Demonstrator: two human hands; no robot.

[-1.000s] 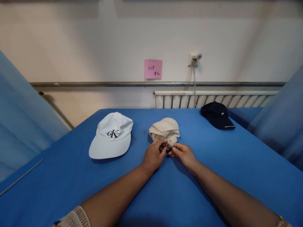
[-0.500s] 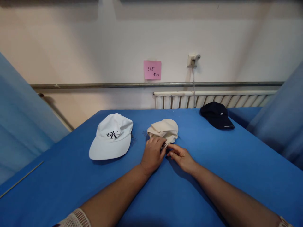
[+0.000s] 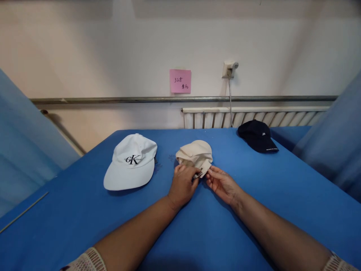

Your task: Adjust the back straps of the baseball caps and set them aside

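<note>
A beige cap lies in the middle of the blue surface, its back edge towards me and its cloth creased. My left hand is closed on the near edge at the left, thumb and fingers around the band. At the near right edge my right hand pinches the cloth between thumb and fingers. Between the hands a small dark part shows at the strap; my fingers partly hide it. To the left is a white cap with black letters, brim towards me. A dark cap sits at the far right.
The blue covered table spreads under everything. A thin stick lies at the left edge. Blue curtains hang on both sides. Behind stand a radiator, a metal rail, a pink note and a plugged socket.
My right hand has moved slightly right and now grips the cap's near right edge, pulling the cloth out a little. The left hand stays on the cap. The view has shifted slightly.
</note>
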